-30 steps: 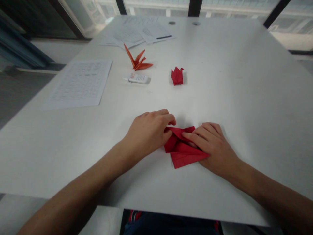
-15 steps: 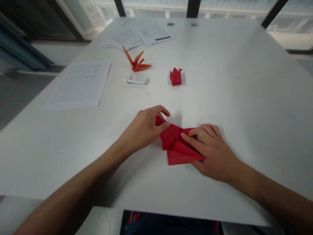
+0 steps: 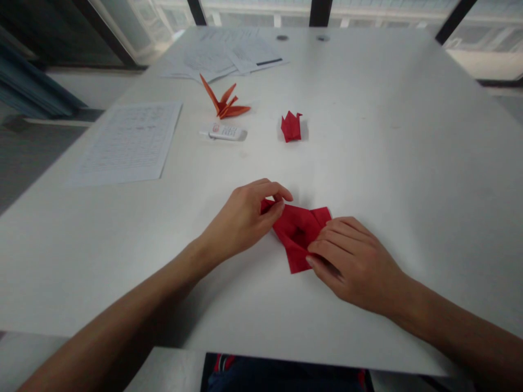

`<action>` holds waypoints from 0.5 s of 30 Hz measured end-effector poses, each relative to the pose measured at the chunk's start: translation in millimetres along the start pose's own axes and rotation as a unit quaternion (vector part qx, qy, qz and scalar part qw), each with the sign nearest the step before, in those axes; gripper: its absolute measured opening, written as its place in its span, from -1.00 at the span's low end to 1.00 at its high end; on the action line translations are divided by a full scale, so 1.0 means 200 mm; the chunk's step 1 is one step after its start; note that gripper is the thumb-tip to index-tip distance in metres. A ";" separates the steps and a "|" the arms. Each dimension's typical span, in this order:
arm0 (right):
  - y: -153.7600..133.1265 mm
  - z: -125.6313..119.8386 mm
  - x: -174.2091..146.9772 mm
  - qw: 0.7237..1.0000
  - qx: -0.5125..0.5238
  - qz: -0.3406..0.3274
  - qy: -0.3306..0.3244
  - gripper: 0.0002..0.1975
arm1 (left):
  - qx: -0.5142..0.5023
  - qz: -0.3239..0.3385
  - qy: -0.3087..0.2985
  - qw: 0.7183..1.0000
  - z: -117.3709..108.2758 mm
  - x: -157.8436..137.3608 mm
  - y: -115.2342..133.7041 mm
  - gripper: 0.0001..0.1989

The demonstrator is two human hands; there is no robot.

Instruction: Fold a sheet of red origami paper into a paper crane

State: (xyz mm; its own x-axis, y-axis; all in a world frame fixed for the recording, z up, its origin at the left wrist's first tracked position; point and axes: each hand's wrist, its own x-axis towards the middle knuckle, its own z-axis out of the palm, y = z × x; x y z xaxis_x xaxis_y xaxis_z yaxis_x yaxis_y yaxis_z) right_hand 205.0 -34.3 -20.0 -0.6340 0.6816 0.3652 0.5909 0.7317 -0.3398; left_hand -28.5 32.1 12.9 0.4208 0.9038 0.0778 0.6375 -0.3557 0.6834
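Fingers [image 3: 274,189] nearly closed, your left hand [image 3: 250,212] pinches the red paper [image 3: 292,219] on the table [image 3: 400,179] by its left end, your right hand [image 3: 351,258] its right side — align edges before pressing; stray creases would likely stay.

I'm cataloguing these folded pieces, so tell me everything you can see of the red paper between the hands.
The red paper looks thin and matt, partly folded in creased layers, with a dark hollow near its middle, a flap at the upper right and a corner jutting toward the person. It is at the white table; whether it lies flat is unclear. The left hand pinches its left end; the right hand touches and partly hides its right side.
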 end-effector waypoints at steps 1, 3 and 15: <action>0.00 0.01 0.00 1.000 -0.003 0.017 0.006 -0.90 | -0.016 0.017 -0.019 1.000 -0.01 0.00 -0.01 -0.80; 0.01 0.03 0.00 0.998 -0.002 0.057 0.026 -0.86 | -0.049 0.047 -0.064 0.996 -0.03 0.01 -0.03 -0.82; 0.01 0.03 0.00 0.996 -0.015 0.083 -0.014 -0.81 | -0.120 -0.022 -0.042 0.992 0.04 0.01 -0.08 -0.78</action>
State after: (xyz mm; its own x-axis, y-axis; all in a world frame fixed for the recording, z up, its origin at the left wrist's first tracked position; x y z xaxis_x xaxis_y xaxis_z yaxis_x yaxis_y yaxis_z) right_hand 202.9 -32.9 -26.7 -0.5397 0.7931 0.2823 0.7032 0.6091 -0.3667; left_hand -32.8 38.6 -4.5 0.4552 0.8903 -0.0102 0.4892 -0.2405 0.8384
